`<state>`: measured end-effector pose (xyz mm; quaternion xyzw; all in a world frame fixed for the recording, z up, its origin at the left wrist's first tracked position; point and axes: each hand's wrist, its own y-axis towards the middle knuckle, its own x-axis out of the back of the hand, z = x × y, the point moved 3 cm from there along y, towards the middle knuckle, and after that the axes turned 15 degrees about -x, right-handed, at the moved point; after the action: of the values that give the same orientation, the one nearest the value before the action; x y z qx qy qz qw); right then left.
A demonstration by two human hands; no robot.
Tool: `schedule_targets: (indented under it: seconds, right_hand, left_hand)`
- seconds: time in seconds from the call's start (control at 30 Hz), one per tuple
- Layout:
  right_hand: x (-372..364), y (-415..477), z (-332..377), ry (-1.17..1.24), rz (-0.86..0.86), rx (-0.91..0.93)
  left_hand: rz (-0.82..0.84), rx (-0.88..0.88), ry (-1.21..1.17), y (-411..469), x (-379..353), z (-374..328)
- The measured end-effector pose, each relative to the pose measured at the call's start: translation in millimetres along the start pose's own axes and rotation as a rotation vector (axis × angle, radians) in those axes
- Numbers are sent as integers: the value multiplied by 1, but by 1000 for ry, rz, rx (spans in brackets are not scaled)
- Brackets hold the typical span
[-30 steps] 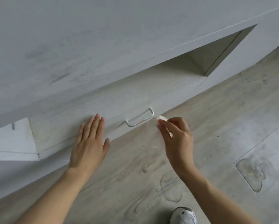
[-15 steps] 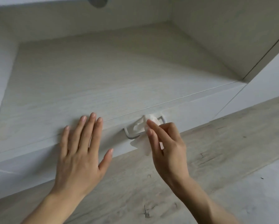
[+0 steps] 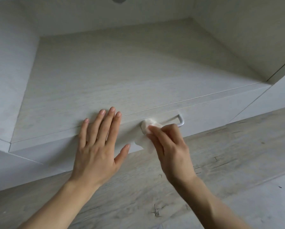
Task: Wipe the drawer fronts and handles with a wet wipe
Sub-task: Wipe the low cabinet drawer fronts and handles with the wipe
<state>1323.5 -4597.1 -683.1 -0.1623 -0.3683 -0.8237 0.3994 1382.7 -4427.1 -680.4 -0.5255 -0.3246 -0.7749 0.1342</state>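
Fingers of my right hand (image 3: 171, 149) pinch a wet wipe (image 3: 147, 129) on the handle (image 3: 179, 120); beside it, my left hand (image 3: 97, 146) lies flat, fingers straight, against the drawer front (image 3: 212, 114).

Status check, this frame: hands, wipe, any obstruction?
Left hand flat on drawer front. Right hand pinches wipe against handle, left end. Nothing blocking the handle.

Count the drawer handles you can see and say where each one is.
1. The handle sits on the drawer front, right of the left hand; the right hand presses the wet wipe over its left end. Other handles may lie outside the view.
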Motion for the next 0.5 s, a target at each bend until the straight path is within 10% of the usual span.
schedule_targets:
  seconds: [0.17,0.3,0.5]
  right_hand:
    - [25,13,-26,-149,-255,-73]
    - [7,3,1,-120,-146,19]
    - [27,1,-2,158,-62,-353]
  left_hand:
    - [-29,-9,15,-1,-3,2]
    - [-40,2,-7,0,1,-1]
    - [-37,13,-64,0,3,-1]
